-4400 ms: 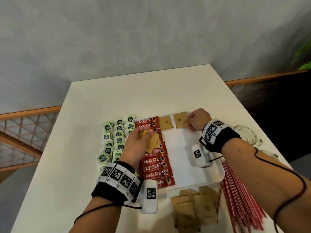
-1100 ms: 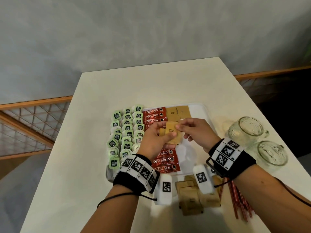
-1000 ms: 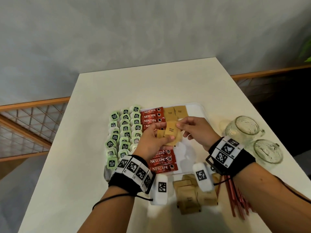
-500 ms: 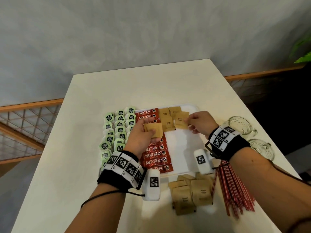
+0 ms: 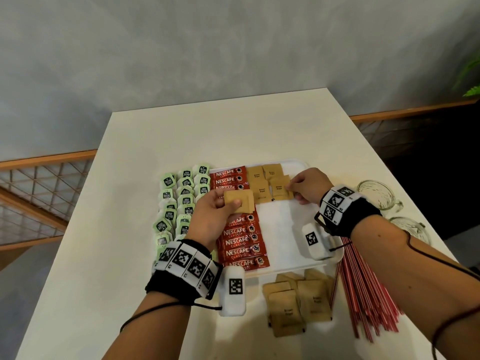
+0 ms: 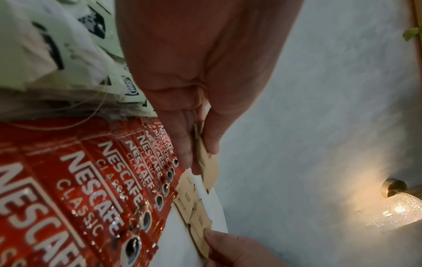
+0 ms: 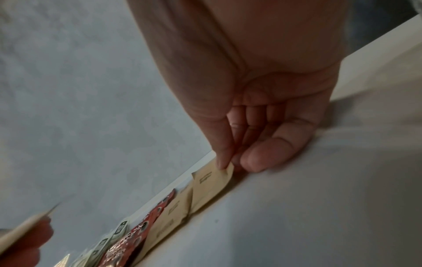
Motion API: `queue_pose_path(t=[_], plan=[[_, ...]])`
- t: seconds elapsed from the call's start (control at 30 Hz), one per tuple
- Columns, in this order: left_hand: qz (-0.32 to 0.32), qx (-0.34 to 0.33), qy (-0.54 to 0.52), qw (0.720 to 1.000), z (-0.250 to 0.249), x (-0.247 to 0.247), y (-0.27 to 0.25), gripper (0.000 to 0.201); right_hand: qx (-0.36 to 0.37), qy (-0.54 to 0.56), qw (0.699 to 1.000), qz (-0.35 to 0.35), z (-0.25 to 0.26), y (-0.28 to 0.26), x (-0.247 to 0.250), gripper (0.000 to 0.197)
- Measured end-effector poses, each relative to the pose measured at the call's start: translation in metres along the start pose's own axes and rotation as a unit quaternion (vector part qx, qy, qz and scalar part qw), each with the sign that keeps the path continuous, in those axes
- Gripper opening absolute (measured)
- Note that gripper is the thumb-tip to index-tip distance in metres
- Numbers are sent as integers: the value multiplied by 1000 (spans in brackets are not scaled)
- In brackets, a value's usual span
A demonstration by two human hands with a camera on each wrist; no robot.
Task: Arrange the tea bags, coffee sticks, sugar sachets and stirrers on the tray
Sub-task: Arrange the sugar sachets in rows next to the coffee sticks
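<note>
My left hand (image 5: 231,203) hovers over the red coffee sticks (image 5: 240,242) and pinches a small stack of brown sugar sachets (image 5: 240,201) between thumb and fingers (image 6: 205,144). My right hand (image 5: 289,188) pinches the right edge of one sugar sachet (image 5: 279,189) and holds it down on the white tray (image 5: 283,224), beside three sachets (image 5: 261,183) laid at the far end. In the right wrist view this sachet (image 7: 212,182) has its pinched edge slightly raised. Green tea bags (image 5: 181,198) lie in rows left of the sticks.
More loose sugar sachets (image 5: 298,305) lie on the table in front of the tray. A bundle of red stirrers (image 5: 363,287) lies right of them. Two glass mugs (image 5: 376,193) (image 5: 410,229) stand near the table's right edge.
My right hand took one sachet from the stack in my left hand, carried it to the far right of the tray and lowered it beside the others. My left hand drew back left.
</note>
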State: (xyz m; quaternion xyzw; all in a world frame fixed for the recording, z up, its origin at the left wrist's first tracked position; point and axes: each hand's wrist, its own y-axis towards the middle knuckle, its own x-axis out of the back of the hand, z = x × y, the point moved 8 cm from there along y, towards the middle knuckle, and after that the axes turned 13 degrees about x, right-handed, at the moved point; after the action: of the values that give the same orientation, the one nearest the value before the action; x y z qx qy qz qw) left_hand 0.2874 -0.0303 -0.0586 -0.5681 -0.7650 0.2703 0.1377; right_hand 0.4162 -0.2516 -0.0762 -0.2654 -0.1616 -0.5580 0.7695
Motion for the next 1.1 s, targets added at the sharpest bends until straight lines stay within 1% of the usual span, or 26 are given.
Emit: queue_pose_path(t=[0.1, 0.2, 0.27, 0.33, 0.37, 0.4, 0.47, 0.5, 0.53, 0.6, 0.7, 0.8, 0.9, 0.97, 1.1], plan=[[7, 7, -19, 1000, 0, 1, -1, 23, 1, -7, 1000, 5, 3, 1, -1, 11], [12, 13, -1, 1000, 3, 0, -1, 19, 1, -7, 1000, 3, 3, 0, 0, 17], [15, 17, 12, 1000, 3, -2, -2, 18, 25, -36, 999, -27, 7, -1, 6, 24], [16, 10, 42, 999, 1, -4, -4, 18, 75, -37, 995, -55, 20, -9, 8, 24], [13, 3, 64, 998, -2, -5, -5, 18, 102, -17, 994, -46, 31, -15, 4, 22], [10, -6, 87, 996, -5, -7, -6, 16, 128, -2, 992, -18, 42, -24, -5, 20], [5, -34, 131, 991, -13, -12, -7, 13, 169, 10, 983, 65, 62, -43, -26, 21], [2, -51, 153, 987, -17, -15, -8, 13, 185, 16, 978, 93, 69, -51, -34, 19], [-1, -66, 174, 983, -22, -18, -8, 13, 197, 23, 975, 103, 73, -56, -39, 16], [-3, -90, 196, 977, -28, -23, -9, 14, 205, 31, 974, 95, 71, -58, -41, 13], [-8, -106, 187, 977, -33, -24, -9, 17, 171, 39, 982, 68, 56, -55, -36, 12], [-26, -95, 130, 987, -35, -14, -10, 15, 90, 109, 990, 10, 29, -48, -24, 8], [-25, -85, 99, 991, -34, -7, -11, 16, 11, 150, 988, 23, 5, -45, -27, 7], [-21, -80, 96, 992, -31, -6, -12, 16, -8, 149, 989, 27, -1, -44, -29, 12], [-16, -72, 96, 993, -26, -5, -11, 16, -10, 140, 990, 31, -2, -39, -34, 20]])
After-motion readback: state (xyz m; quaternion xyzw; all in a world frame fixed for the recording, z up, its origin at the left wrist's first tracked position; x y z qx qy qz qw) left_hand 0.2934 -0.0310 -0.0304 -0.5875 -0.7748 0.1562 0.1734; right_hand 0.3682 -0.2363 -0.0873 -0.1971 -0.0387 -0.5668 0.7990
